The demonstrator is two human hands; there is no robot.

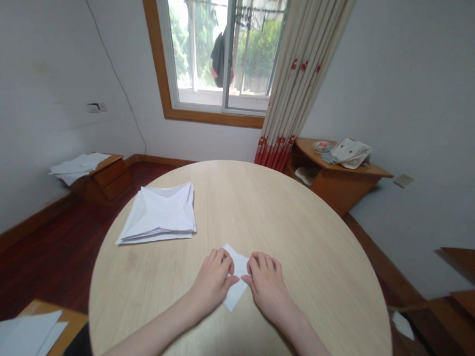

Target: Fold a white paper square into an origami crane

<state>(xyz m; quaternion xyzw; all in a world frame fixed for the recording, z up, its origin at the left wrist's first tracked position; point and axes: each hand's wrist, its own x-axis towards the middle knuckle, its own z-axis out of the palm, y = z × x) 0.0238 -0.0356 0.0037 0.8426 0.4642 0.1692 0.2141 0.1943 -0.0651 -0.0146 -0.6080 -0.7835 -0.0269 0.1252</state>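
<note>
White paper (239, 265) lies on the tabletop (290, 216), directly between the left hand (214, 276) and right hand (267, 277), long axis running near to far. Both hands: fingers curled, thumb and forefinger closed on opposite edges; neither is nearer.

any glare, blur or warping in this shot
In the head view, daylight washes out parts of the window; same view, the curtain leans, likely wide-lens distortion; same view, the folded paper between left hand and right hand shows only faint creases.
</note>
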